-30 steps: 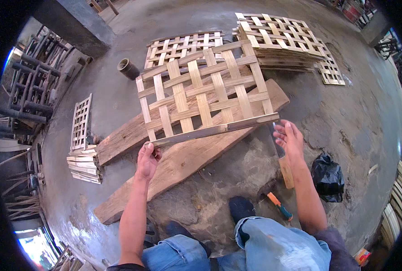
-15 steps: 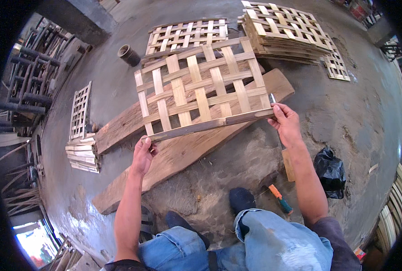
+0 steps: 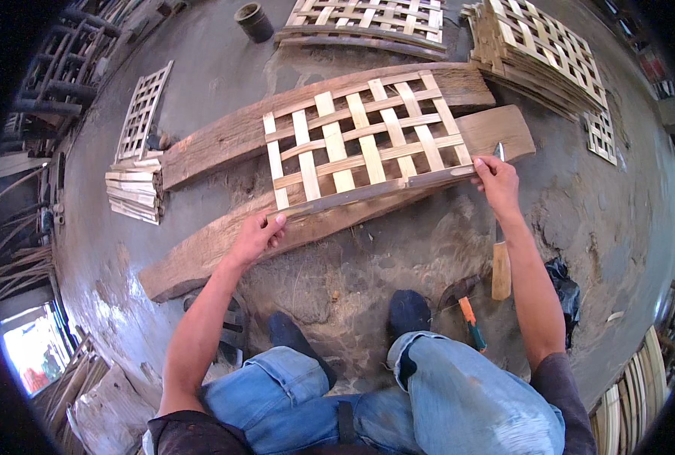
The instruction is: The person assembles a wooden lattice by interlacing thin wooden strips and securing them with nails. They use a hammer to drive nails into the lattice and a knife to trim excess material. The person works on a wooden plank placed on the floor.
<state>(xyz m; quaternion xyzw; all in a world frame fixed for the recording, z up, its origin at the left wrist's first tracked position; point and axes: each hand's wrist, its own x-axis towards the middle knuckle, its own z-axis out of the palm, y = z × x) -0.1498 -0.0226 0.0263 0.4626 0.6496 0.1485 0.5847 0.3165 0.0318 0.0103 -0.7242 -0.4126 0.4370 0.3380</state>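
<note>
A woven bamboo panel (image 3: 362, 129), an open lattice of pale flat strips with a darker strip along its near edge, lies over two thick wooden planks (image 3: 223, 250). My left hand (image 3: 258, 236) pinches the near left corner of the panel between thumb and fingers. At the near right corner my right hand (image 3: 496, 182) grips the end of the dark edge strip. A knife with a wooden handle (image 3: 501, 271) lies by my right forearm, its blade tip showing beyond my right hand. Another tool with an orange and green handle (image 3: 471, 322) rests on the ground near my right foot.
Stacks of woven panels stand at the far side (image 3: 371, 17) and far right (image 3: 542, 57). A dark cylindrical pot (image 3: 254, 23) sits at the far left. Bundled strips (image 3: 134, 193) lie left of the planks. A black plastic bag (image 3: 563, 292) is beyond my right forearm.
The panel has come down nearer the planks, its lattice lying flatter. Both hands still hold its near corners. The whole view has shifted, with the far stacks now higher in the picture.
</note>
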